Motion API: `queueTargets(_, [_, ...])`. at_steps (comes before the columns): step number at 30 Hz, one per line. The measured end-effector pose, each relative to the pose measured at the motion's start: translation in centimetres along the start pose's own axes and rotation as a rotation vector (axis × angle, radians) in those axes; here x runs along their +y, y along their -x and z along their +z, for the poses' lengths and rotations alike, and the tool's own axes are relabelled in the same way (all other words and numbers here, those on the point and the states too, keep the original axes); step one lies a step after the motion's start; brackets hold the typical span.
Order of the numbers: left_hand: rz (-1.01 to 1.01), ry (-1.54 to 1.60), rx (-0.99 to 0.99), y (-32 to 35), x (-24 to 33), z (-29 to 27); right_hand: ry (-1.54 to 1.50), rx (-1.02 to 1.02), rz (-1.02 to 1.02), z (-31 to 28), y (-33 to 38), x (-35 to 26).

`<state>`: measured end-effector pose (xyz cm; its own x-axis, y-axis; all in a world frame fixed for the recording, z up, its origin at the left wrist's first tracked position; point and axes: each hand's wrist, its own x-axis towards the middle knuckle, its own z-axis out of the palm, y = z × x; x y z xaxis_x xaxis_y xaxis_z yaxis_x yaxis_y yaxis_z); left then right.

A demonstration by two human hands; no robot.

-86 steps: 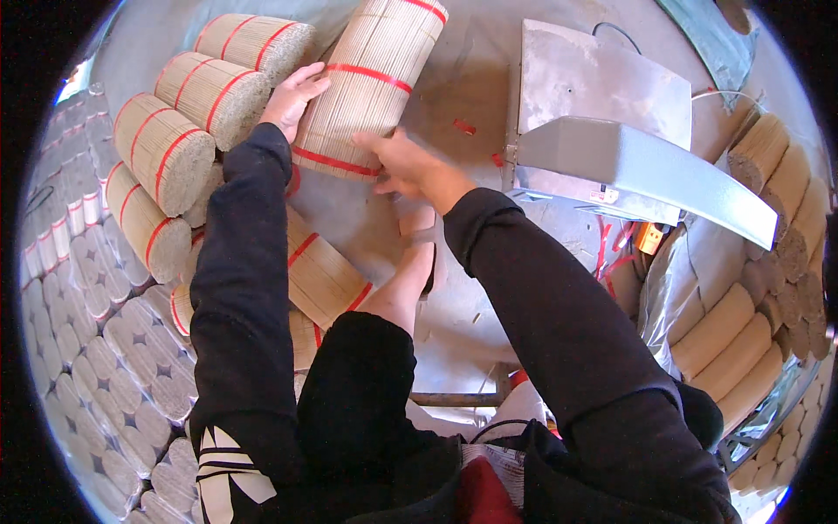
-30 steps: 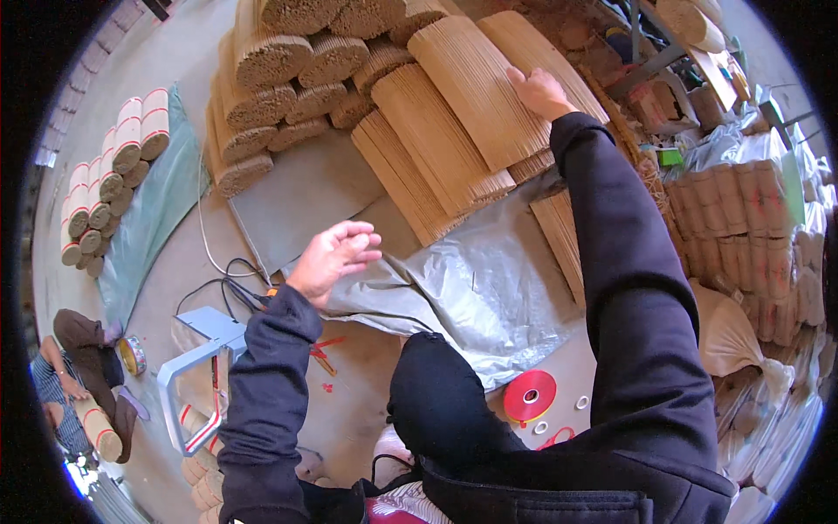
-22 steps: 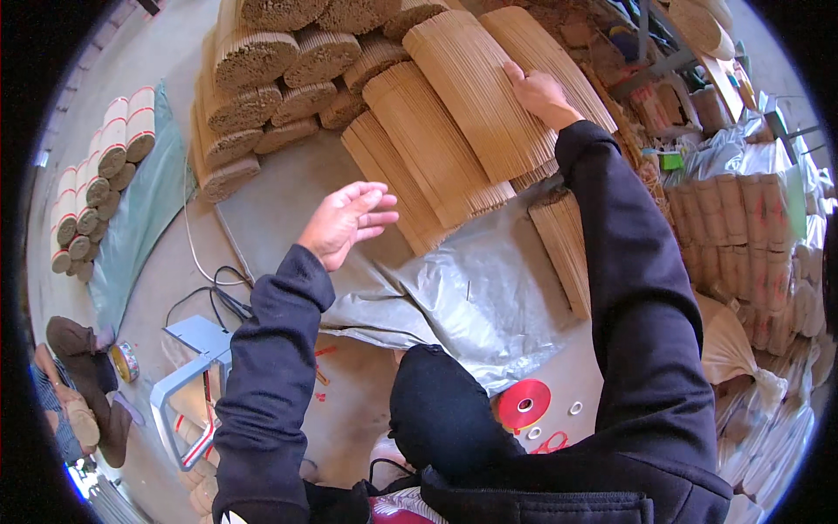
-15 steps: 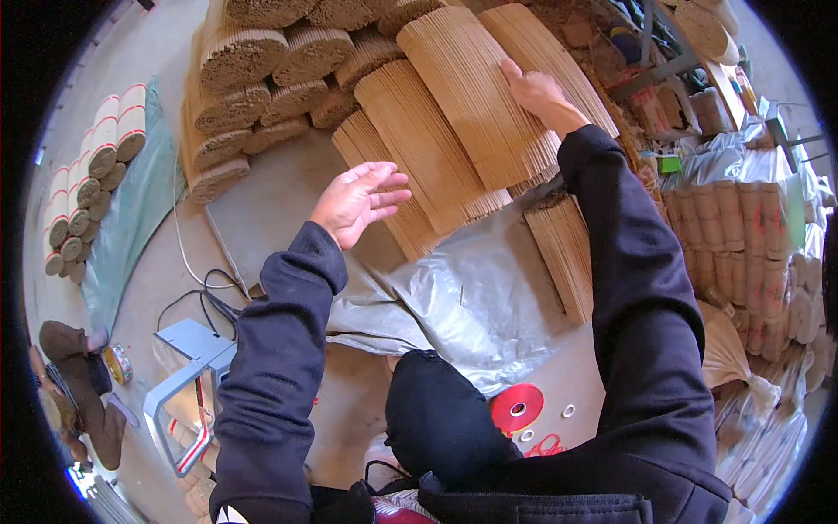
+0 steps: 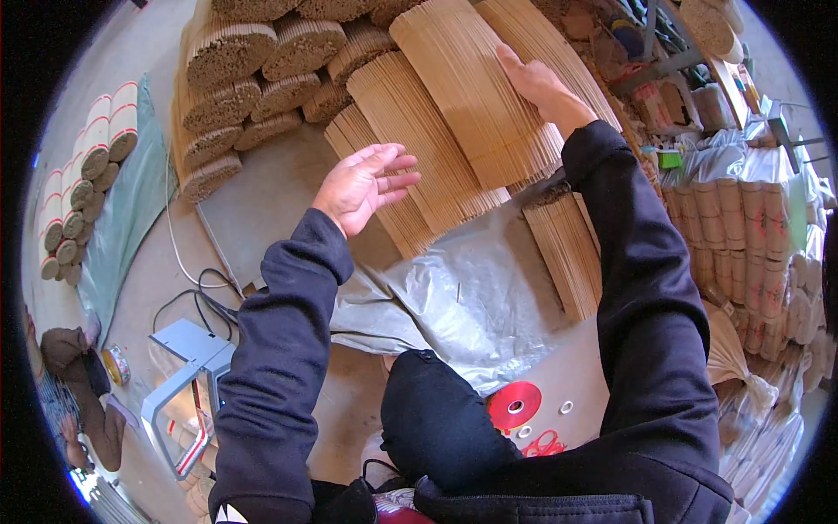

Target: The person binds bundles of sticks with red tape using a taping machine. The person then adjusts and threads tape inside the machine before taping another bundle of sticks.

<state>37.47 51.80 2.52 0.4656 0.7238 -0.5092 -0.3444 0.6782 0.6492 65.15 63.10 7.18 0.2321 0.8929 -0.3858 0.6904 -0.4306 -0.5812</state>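
Large bundles of thin brown sticks, like incense sticks, lie side by side in front of me. My right hand (image 5: 543, 87) is on the upper part of a long bundle (image 5: 476, 96), near the gap to the bundle on its right (image 5: 550, 52). Its thumb and fingers are stretched out and grip nothing; some fingertips are hidden. Palm up and fingers apart, my left hand (image 5: 365, 185) hovers empty over the lower left bundles (image 5: 419, 140). A shorter bundle (image 5: 566, 253) lies below, beside a silvery plastic sheet (image 5: 463, 297).
More bundles are stacked (image 5: 231, 57) at the far left. By my knee lie a red tape roll (image 5: 513, 406) and red scissors (image 5: 545, 444). A grey metal-framed device (image 5: 188, 345) with a cable stands left. Wrapped bundles (image 5: 733, 236) are piled right. Another person's legs (image 5: 87, 384) show at left.
My left hand has shifted slightly right and up. My right hand has moved a little up along the bundle, its fingers straighter. The view has tilted slightly.
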Motion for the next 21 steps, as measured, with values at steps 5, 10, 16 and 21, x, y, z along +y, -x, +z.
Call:
queueTargets(5, [0.017,0.016,0.009,0.4,0.1,-0.5,0.008,0.052,-0.002,1.1,-0.7,0.0])
queueTargets(10, [0.007,0.053,0.001,-0.3,0.1,0.0,0.016,0.011,-0.021,0.8,-1.7,1.2])
queueTargets(16, [0.011,0.116,0.020,-0.9,0.2,-0.1,-0.117,-0.029,-0.039,1.0,-0.8,0.4])
queueTargets(21, [0.024,0.142,0.034,-1.2,0.2,0.1,-0.078,-0.032,-0.106,-0.2,1.2,-1.7])
